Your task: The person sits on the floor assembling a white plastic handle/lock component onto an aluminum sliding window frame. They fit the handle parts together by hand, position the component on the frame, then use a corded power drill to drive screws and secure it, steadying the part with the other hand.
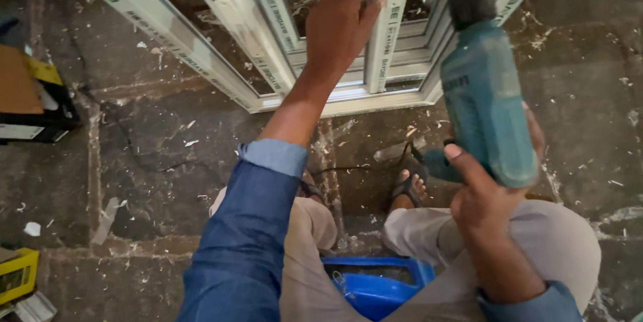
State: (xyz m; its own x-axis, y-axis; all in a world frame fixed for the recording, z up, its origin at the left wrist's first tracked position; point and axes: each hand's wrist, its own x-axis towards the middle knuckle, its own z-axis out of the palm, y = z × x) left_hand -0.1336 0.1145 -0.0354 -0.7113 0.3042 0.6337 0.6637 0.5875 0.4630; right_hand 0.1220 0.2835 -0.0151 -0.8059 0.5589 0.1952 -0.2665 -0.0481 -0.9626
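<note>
At the far left, a black and yellow box [30, 104] lies on the stone floor [154, 154], which is covered with white chips, and a small yellow box [17, 275] sits near the bottom corner. Moving right, the white window frame [268, 61] lies flat on the floor in front of the person, who is sitting on a blue stool [375, 288]. The left hand [341, 24] reaches forward and rests on one upright bar of this frame; the fingers are bent around the bar and touching it, not spread, though the fingertips are blurred. Further right, the right hand [485, 195] is wrapped firmly around the handle of a teal drill [485, 94], the thumb pressed on its side, and the drill's dark tip points at the frame, close to the left hand. I think the main danger is this closeness: if the drill slips on the smooth plastic, it could hit the fingers that hold the bar. The frame could also shift, because only one hand keeps it. The sandaled foot [408, 185] is near the cord [348, 169] on the floor, so the cord might catch.
</note>
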